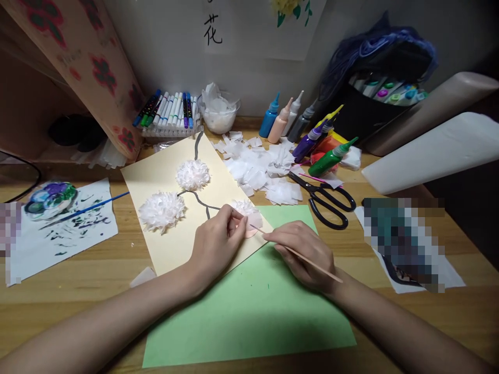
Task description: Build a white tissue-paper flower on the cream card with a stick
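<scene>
Seen from my remote post through the head view: my left hand [216, 238] pinches a small white tissue piece [255, 220] between thumb and fingers, over the right corner of the cream sheet [161, 169], beside a white paper flower [242, 206]. My right hand [306, 254] grasps a thin stick [315, 265], its long axis sloping from the right wrist up and leftward to the tissue. The tissue lies left of and beyond the right grip, nearer the left hand; whether the tip touches it, I cannot tell.
</scene>
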The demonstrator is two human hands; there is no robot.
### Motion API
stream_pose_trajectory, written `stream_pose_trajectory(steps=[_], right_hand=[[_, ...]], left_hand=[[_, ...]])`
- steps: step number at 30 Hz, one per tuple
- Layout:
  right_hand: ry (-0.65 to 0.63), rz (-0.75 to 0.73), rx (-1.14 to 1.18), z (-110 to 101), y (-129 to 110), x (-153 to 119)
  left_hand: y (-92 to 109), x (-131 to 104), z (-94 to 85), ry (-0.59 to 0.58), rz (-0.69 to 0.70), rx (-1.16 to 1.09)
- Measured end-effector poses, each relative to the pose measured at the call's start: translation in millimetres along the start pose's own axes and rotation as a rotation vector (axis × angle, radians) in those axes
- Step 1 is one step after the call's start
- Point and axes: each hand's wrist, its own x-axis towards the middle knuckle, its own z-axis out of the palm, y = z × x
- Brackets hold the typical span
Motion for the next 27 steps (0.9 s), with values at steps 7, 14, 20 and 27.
stream_pose_trajectory(steps=[7,14,20,27], right_hand=[[-0.009,0.093,-0.039,5,6,-3],[-0.025,0.124,-0.036,8,9,-2],[-0.015,0.149,-0.038,10,10,0],[0.032,0.168,-0.081,14,14,10]], left_hand=[[0,0,-0.1,-0.004,-0.003,0.017],[5,0,-3.2,0.019,-0.056,-0.084],[4,0,-4.9,0.058,-0.082,-0.163],[2,1,-3.5,0.081,-0.058,-0.176]])
